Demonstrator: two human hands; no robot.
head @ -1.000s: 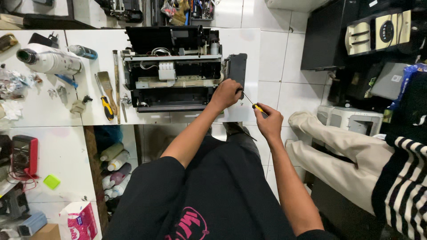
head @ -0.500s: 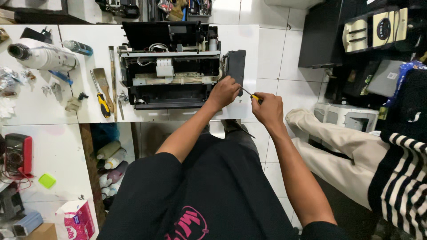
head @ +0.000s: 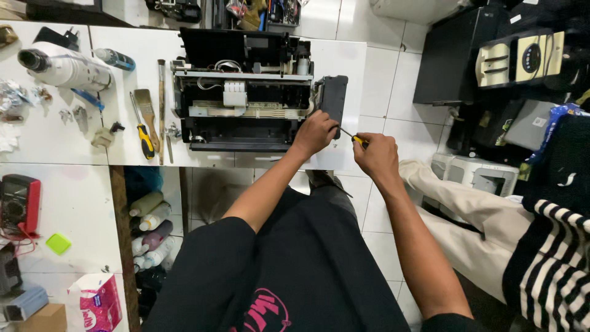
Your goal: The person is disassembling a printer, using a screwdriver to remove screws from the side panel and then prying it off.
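An opened black printer (head: pixel 246 104) with its cover off lies on the white table (head: pixel 344 61). My left hand (head: pixel 314 132) grips the printer's right front corner, just under a dark side panel (head: pixel 332 101). My right hand (head: pixel 376 157) is closed around a yellow-handled screwdriver (head: pixel 359 140). Its thin shaft points left toward the panel, close to my left fingers. Both forearms reach out over my black-clad lap.
On the table left of the printer lie a paintbrush (head: pixel 146 107), a yellow and black screwdriver (head: pixel 145 141), a large white roll (head: pixel 64 67) and a bottle (head: pixel 115 59). A red meter (head: pixel 18 203) sits lower left. Another person in striped sleeve (head: pixel 547 246) sits at right, beside stacked printers.
My view has shifted slightly, so the printer sits lower in the frame. My right hand with the screwdriver has stayed close to my left hand at the printer's right side.
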